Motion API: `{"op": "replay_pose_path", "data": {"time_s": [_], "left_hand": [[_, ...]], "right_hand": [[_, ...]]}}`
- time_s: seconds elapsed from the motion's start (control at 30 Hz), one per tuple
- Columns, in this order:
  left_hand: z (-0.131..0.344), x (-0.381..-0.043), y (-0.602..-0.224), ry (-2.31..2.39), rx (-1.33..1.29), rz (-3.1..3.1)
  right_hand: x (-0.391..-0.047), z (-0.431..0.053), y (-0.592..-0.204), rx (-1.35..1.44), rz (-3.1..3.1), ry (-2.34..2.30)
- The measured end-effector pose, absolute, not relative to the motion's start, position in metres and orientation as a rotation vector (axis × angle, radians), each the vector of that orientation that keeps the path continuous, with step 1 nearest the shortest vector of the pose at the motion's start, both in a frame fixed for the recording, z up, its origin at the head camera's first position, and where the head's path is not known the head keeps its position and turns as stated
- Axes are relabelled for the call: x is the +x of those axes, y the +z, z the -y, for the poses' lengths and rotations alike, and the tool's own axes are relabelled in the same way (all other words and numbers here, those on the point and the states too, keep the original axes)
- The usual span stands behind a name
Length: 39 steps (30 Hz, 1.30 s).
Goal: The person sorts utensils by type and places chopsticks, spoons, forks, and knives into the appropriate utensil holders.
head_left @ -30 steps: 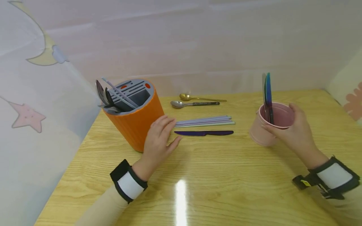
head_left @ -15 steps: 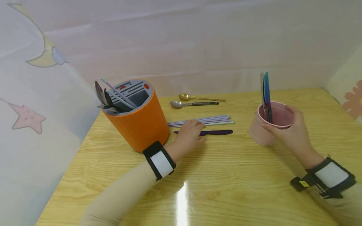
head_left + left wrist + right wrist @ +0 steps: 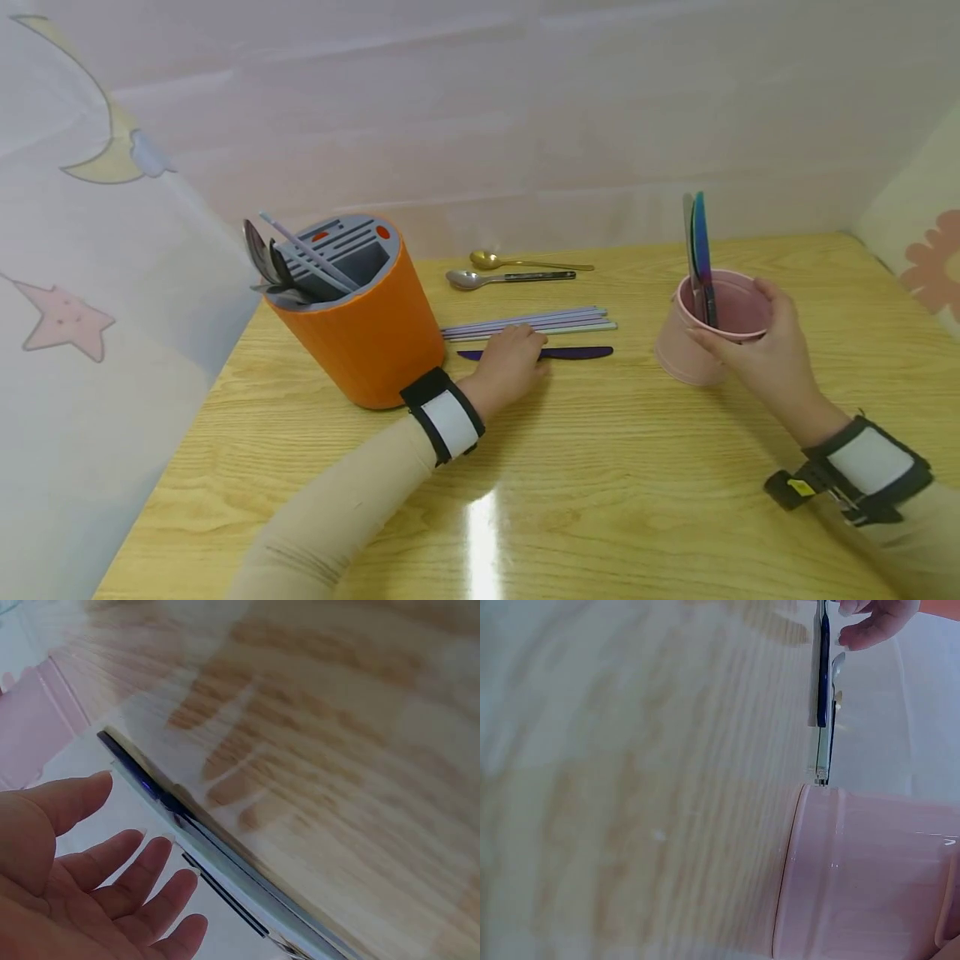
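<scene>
My left hand point(image 3: 510, 367) is just over a purple knife point(image 3: 581, 353) lying on the table. In the left wrist view its thumb and fingers point(image 3: 154, 859) are spread and loosely bent, with a gap between them and the knife. Several pale chopsticks point(image 3: 577, 318) lie right behind the knife. At the right, my right hand point(image 3: 776, 358) grips a small pink bucket point(image 3: 684, 354) by its rim, thumb on the near side. Upright in the bucket stand table knives, one blue-green point(image 3: 702, 242) and one silver.
An orange utensil holder point(image 3: 375, 350) with a grey slotted top stands at the left, holding spoons and chopsticks. Behind the chopsticks lie a gold spoon point(image 3: 517, 262) and a black-handled silver spoon point(image 3: 517, 277). A pale printed cloth point(image 3: 525, 125) hangs behind the table.
My left hand has moved right from beside the orange holder to over the purple knife, lowering slightly in the last half second. The right hand stays on the bucket.
</scene>
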<state>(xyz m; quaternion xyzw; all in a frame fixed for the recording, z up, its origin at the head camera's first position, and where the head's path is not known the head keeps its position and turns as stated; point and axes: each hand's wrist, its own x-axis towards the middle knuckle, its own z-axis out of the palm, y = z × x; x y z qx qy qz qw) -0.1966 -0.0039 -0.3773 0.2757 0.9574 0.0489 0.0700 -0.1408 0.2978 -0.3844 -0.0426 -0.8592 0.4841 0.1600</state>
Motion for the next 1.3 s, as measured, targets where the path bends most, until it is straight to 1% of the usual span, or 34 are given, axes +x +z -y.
{"op": "replay_pose_path", "data": {"time_s": [0.2, 0.37, 0.6, 0.7, 1.17, 1.3], "left_hand": [[0.001, -0.203, -0.381, 0.088, 0.855, -2.876], [-0.001, -0.211, -0.387, -0.029, 0.924, -2.862], [-0.009, -0.213, -0.394, -0.455, 1.069, -2.835], [-0.013, -0.212, -0.393, -0.544, 1.110, -2.804], [-0.024, -0.213, -0.386, -0.070, 0.960, -2.726], [-0.023, -0.210, -0.384, -0.017, 0.944, -2.717]], "right_hand": [[-0.141, -0.299, -0.384, -0.127, 2.475, 1.379], [-0.142, -0.299, -0.384, -0.130, 2.476, 1.387], [-0.141, -0.297, -0.383, -0.121, 2.464, 1.396], [-0.140, -0.297, -0.383, -0.130, 2.464, 1.404], [-0.140, -0.296, -0.383, -0.125, 2.452, 1.415], [-0.140, -0.297, -0.383, -0.126, 2.455, 1.415]]}}
